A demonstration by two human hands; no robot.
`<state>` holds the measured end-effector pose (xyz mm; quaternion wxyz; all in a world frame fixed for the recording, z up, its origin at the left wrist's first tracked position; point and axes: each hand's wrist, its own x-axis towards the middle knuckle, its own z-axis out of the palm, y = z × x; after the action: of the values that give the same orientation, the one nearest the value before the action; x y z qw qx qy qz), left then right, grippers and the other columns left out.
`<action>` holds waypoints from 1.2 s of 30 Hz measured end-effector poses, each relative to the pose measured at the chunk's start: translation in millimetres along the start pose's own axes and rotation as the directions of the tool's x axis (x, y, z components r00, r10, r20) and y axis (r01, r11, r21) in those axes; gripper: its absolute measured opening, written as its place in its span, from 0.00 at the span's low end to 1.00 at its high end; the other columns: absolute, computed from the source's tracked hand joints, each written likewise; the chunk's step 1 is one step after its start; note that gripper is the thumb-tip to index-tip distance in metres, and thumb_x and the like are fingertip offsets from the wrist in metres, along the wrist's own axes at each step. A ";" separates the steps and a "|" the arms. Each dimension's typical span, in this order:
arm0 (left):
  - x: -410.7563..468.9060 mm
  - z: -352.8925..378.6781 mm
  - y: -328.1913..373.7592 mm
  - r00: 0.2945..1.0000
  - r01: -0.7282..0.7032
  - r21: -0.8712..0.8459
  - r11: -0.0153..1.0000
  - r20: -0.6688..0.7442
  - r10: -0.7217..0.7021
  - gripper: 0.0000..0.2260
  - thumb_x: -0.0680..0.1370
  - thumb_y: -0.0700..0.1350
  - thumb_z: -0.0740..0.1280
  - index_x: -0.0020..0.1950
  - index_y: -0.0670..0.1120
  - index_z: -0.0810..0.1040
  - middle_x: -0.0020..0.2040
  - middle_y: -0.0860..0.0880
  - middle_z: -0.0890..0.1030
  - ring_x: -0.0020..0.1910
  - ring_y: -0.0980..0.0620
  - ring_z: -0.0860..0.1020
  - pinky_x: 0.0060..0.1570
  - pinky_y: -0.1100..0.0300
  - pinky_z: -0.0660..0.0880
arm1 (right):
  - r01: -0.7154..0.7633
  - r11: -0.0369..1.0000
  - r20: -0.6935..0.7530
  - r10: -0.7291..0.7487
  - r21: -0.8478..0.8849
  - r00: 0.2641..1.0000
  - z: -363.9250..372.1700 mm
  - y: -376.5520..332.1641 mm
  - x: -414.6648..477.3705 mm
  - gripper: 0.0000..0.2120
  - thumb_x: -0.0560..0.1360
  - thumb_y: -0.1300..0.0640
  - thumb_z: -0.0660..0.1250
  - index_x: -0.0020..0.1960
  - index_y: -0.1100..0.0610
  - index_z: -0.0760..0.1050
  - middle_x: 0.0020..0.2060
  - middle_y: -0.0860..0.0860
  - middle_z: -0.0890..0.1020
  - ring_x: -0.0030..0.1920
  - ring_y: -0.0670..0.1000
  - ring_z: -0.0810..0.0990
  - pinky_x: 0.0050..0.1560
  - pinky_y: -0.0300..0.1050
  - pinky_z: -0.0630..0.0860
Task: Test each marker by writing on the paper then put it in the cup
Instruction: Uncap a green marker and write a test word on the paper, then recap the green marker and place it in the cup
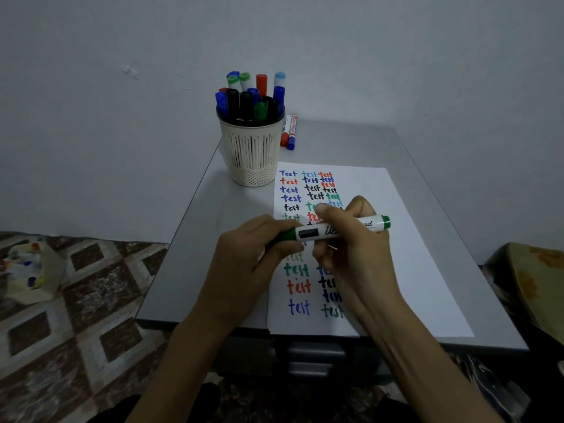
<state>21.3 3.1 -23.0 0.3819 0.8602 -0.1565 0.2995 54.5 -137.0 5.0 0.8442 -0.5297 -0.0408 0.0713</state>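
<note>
So the green marker (308,232) is held sideways over the paper (412,254) on the bench (213,224). The left hand (250,254) has its grip curled round the cap end, the right hand (357,248) round the barrel. The cup (251,154) sits far left.

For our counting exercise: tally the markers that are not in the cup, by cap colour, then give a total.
Green marker: 1
Red marker: 1
Blue marker: 1
Total: 3
</note>
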 end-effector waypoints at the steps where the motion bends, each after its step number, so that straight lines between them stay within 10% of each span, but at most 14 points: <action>1: 0.3 -0.1 0.2 1.000 0.013 -0.029 0.999 -0.002 -0.013 0.14 0.76 0.47 0.65 0.54 0.39 0.80 0.45 0.50 0.81 0.44 0.64 0.76 0.43 0.76 0.69 | -0.014 1.000 0.020 0.014 -0.005 1.000 -1.0 -2.9 1.0 0.16 0.74 0.65 0.67 0.34 0.57 0.63 0.28 0.57 0.79 0.20 0.49 0.72 0.19 0.36 0.65; 10: -2.5 1.9 -7.8 0.995 0.095 -0.042 0.995 0.009 -0.095 0.16 0.75 0.52 0.64 0.54 0.43 0.80 0.44 0.52 0.80 0.42 0.64 0.75 0.41 0.76 0.69 | -0.023 0.855 0.302 0.208 -0.519 0.930 -34.3 -46.2 20.4 0.07 0.67 0.64 0.73 0.42 0.67 0.78 0.38 0.62 0.84 0.37 0.58 0.84 0.39 0.43 0.81; 16: -6.0 4.9 -8.5 0.989 0.141 -0.006 0.990 0.038 -0.140 0.16 0.75 0.53 0.64 0.58 0.47 0.78 0.48 0.54 0.79 0.46 0.60 0.77 0.43 0.75 0.72 | 0.512 0.074 0.504 0.347 -0.856 0.791 -20.9 -63.3 41.6 0.12 0.67 0.52 0.77 0.49 0.49 0.80 0.38 0.44 0.83 0.39 0.43 0.81 0.40 0.37 0.75; 21: -6.6 7.5 -11.6 0.934 0.352 -0.057 0.934 0.096 -0.345 0.26 0.73 0.51 0.71 0.68 0.57 0.66 0.55 0.60 0.74 0.54 0.65 0.73 0.49 0.72 0.73 | 0.530 -0.238 0.475 0.251 -0.814 0.843 -6.1 -75.7 64.0 0.09 0.69 0.52 0.74 0.47 0.50 0.79 0.39 0.44 0.79 0.35 0.39 0.73 0.32 0.34 0.63; 23: -7.1 8.7 -13.1 0.943 0.317 -0.013 0.948 0.114 -0.314 0.26 0.72 0.53 0.71 0.68 0.58 0.66 0.57 0.61 0.73 0.56 0.64 0.71 0.53 0.70 0.71 | 0.467 -0.162 0.471 0.011 -0.870 0.882 -1.6 -87.1 85.2 0.09 0.68 0.55 0.75 0.45 0.52 0.77 0.36 0.47 0.80 0.32 0.41 0.73 0.33 0.37 0.66; 27: -8.9 10.4 -18.1 0.957 0.248 0.100 0.963 0.125 -0.260 0.19 0.73 0.58 0.63 0.62 0.53 0.75 0.56 0.59 0.74 0.56 0.59 0.72 0.64 0.52 0.68 | 0.548 0.330 0.356 -0.492 -0.769 0.795 19.6 -98.9 130.1 0.21 0.69 0.63 0.72 0.59 0.57 0.70 0.36 0.56 0.81 0.31 0.53 0.80 0.35 0.46 0.80; 31: -10.0 13.5 -24.3 0.969 0.214 0.116 0.970 0.100 -0.226 0.18 0.74 0.58 0.61 0.58 0.51 0.79 0.57 0.58 0.76 0.55 0.67 0.68 0.70 0.48 0.59 | 0.654 0.341 0.374 -0.606 -0.676 0.702 55.5 -98.6 163.0 0.37 0.73 0.67 0.69 0.75 0.58 0.53 0.34 0.55 0.80 0.30 0.48 0.81 0.35 0.40 0.81; 36: -10.7 13.9 -25.0 0.974 0.205 0.105 0.973 0.079 -0.214 0.19 0.74 0.58 0.60 0.58 0.50 0.79 0.57 0.56 0.76 0.55 0.68 0.65 0.70 0.47 0.58 | 0.711 0.310 0.463 -0.584 -0.632 0.667 86.2 -85.3 177.3 0.33 0.72 0.68 0.69 0.71 0.56 0.58 0.36 0.59 0.81 0.31 0.51 0.82 0.35 0.46 0.82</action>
<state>31.0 9.6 -51.2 0.3621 0.9019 -0.0671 0.2257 223.6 -67.9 118.2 0.4790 -0.7671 -0.3385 -0.2598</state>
